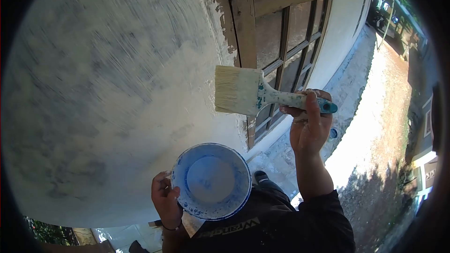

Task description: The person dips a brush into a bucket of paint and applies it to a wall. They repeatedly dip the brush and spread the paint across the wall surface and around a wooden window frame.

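Observation:
My right hand (pixel 311 122) is closed around the handle of a wide paintbrush (pixel 239 90), its pale bristles pointing left toward the wall beside the window frame. White paint coats the brush, with teal flecks on the ferrule and a teal handle end. Low in front of my body, my left hand (pixel 167 197) grips the left rim of a blue paint bucket (pixel 212 181), thumb over the edge. Whitish paint lies inside the bucket, and splatters mark its rim. The wall (pixel 117 89) carries streaky white paint over grey patches.
A brown wooden window (pixel 281 33) with glass panes is set in the wall, white paint smeared along its left edge. A paved strip (pixel 349 82) runs beside the wall, next to sunlit ground (pixel 384 107). A small blue container (pixel 333 133) stands on the paving behind my right wrist.

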`<control>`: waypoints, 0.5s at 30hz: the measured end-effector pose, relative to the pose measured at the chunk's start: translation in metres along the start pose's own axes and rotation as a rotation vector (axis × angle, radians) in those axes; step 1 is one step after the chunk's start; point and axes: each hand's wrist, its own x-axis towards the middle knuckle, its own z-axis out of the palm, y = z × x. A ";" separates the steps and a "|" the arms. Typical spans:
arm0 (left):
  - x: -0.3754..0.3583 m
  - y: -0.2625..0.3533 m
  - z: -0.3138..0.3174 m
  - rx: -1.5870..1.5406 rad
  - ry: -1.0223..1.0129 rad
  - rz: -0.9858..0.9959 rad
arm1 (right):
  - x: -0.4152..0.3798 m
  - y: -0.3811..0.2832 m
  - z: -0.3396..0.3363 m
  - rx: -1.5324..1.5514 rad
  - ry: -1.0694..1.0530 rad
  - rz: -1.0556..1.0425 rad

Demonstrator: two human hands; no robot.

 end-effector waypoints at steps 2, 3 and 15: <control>-0.001 -0.004 0.001 -0.037 0.075 -0.012 | -0.010 0.034 -0.015 0.165 0.180 0.135; -0.002 -0.004 0.001 -0.009 0.077 0.017 | -0.011 0.046 -0.017 0.170 0.191 0.150; 0.004 0.000 -0.014 0.228 0.029 -0.093 | -0.112 0.181 -0.077 0.203 0.715 0.249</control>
